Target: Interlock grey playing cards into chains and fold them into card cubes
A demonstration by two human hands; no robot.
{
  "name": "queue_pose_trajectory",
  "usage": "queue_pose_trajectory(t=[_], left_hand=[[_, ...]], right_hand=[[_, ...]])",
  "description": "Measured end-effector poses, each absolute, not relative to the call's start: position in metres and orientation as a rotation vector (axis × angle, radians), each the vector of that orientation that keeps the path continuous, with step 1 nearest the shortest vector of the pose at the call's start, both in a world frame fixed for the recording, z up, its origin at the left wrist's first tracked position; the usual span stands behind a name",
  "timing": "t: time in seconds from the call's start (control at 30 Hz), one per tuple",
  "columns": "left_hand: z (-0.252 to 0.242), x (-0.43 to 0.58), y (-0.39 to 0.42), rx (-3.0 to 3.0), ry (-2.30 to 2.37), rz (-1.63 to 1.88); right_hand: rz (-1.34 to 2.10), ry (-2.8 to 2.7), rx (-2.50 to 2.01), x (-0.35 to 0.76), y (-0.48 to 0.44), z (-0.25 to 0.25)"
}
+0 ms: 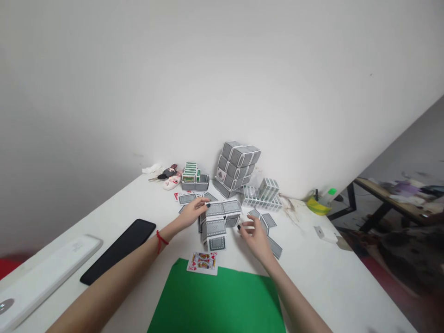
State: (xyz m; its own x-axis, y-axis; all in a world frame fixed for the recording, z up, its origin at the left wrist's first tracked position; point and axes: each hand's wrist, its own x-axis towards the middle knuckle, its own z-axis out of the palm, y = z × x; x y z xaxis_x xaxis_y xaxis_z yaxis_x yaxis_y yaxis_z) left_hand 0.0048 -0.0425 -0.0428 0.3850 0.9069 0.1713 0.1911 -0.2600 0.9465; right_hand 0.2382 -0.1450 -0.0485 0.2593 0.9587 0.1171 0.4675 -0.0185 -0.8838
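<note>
A small structure of grey-backed playing cards (218, 224) stands on the white table (333, 282) in front of me. My left hand (194, 212) rests its fingers on the structure's upper left edge, a red string around the wrist. My right hand (255, 236) is at the structure's right side, fingertips pinching a card near it. A face-up king card (203, 262) lies at the far edge of a green sheet (218, 303). Loose cards (268, 221) lie flat around the structure.
A taller card-block build (237, 167) stands by the wall, with card boxes (192, 175) left of it and a clear rack (263, 194) right. A black phone (120, 249) and white keyboard (41, 275) lie at left. Keys and a pink charm (169, 178) sit by the wall.
</note>
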Motion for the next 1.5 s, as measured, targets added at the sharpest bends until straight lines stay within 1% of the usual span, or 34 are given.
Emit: queue_pose_trajectory(t=[0.1,0.23,0.37,0.5,0.63,0.73,0.8,0.87,1.03,1.1,1.17,1.23,1.3,1.4,1.43,1.5], left_hand=[[-0.041,0.005,-0.044,1.705,0.966,0.945],[-0.038,0.003,-0.044,1.713,1.047,0.938],[-0.039,-0.001,-0.042,1.603,1.105,0.877],[-0.044,-0.002,-0.037,1.548,1.087,0.855],[-0.044,0.002,-0.037,1.505,0.960,0.853],[-0.041,0.004,-0.042,1.441,0.893,0.765],[-0.041,0.004,-0.045,1.419,0.893,0.725],[-0.043,0.003,-0.044,1.402,0.929,0.710],[-0.048,0.001,-0.035,1.424,1.102,0.787],[-0.046,-0.001,-0.034,1.451,1.085,0.870],[-0.041,-0.002,-0.036,1.534,1.002,0.947],[-0.037,-0.002,-0.040,1.682,0.893,0.956],[-0.036,-0.002,-0.043,1.808,0.843,0.911],[-0.037,-0.002,-0.042,1.844,0.949,0.909],[-0.038,-0.003,-0.040,1.831,0.999,0.942],[-0.040,-0.004,-0.036,1.793,1.071,1.007]], right_hand=[[0.783,-1.378,-1.562,0.236,-0.146,-0.052],[0.978,-1.345,-1.313,0.229,-0.146,-0.055],[0.990,-1.419,-1.218,0.229,-0.146,-0.046],[0.909,-1.498,-1.448,0.234,-0.155,-0.028],[0.651,-1.751,-1.692,0.225,-0.170,-0.013],[0.525,-1.905,-1.751,0.214,-0.176,-0.011],[0.500,-1.937,-1.743,0.210,-0.176,-0.013],[0.539,-1.947,-1.684,0.210,-0.174,-0.015],[0.801,-2.029,-1.368,0.223,-0.170,-0.016],[0.877,-2.086,-1.305,0.229,-0.169,-0.015],[0.881,-2.129,-1.289,0.234,-0.167,-0.013],[0.783,-2.139,-1.321,0.237,-0.165,-0.014],[0.583,-2.098,-1.403,0.239,-0.161,-0.016],[0.237,-1.900,-1.580,0.243,-0.152,-0.026],[0.173,-1.805,-1.630,0.244,-0.149,-0.030],[0.183,-1.616,-1.686,0.247,-0.144,-0.037]])
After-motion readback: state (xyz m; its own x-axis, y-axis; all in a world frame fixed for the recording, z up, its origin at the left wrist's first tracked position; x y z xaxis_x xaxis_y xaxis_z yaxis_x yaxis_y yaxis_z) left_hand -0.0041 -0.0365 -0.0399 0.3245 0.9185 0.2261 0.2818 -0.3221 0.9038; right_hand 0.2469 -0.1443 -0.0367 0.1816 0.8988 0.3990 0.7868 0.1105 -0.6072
